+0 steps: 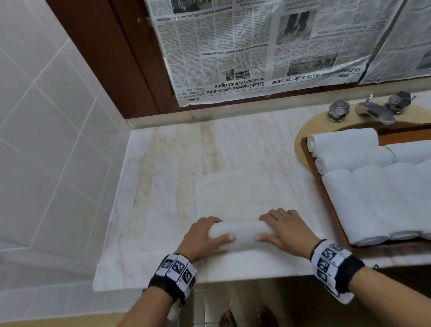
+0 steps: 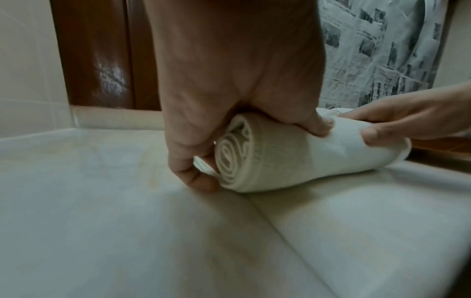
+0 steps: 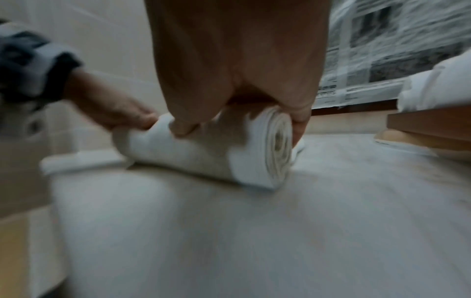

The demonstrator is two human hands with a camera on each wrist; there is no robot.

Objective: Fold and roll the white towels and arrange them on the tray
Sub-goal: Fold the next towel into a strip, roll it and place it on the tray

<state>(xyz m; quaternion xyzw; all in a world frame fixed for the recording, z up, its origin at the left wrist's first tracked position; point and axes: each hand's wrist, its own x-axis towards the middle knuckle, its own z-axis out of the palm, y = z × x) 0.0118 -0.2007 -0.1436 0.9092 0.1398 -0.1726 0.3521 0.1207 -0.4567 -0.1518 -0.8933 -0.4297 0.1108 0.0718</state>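
A white towel lies folded on the marble counter, its far part flat (image 1: 237,192) and its near end wound into a roll (image 1: 243,234). My left hand (image 1: 207,233) grips the roll's left end, thumb on the near side and fingers curled over the top. My right hand (image 1: 282,229) grips the right end the same way. The left wrist view shows the left hand (image 2: 229,129) over the roll's spiral end (image 2: 234,161). In the right wrist view the right hand (image 3: 237,113) covers the other end (image 3: 277,145). At the right, a wooden tray (image 1: 310,166) holds several rolled white towels (image 1: 392,201).
The tray rests across a sink basin (image 1: 297,141) with a metal faucet (image 1: 371,111) behind it. Newspaper (image 1: 251,39) covers the wall behind the counter. A tiled wall (image 1: 38,125) closes off the left side. The counter's front edge (image 1: 218,276) runs just behind my wrists.
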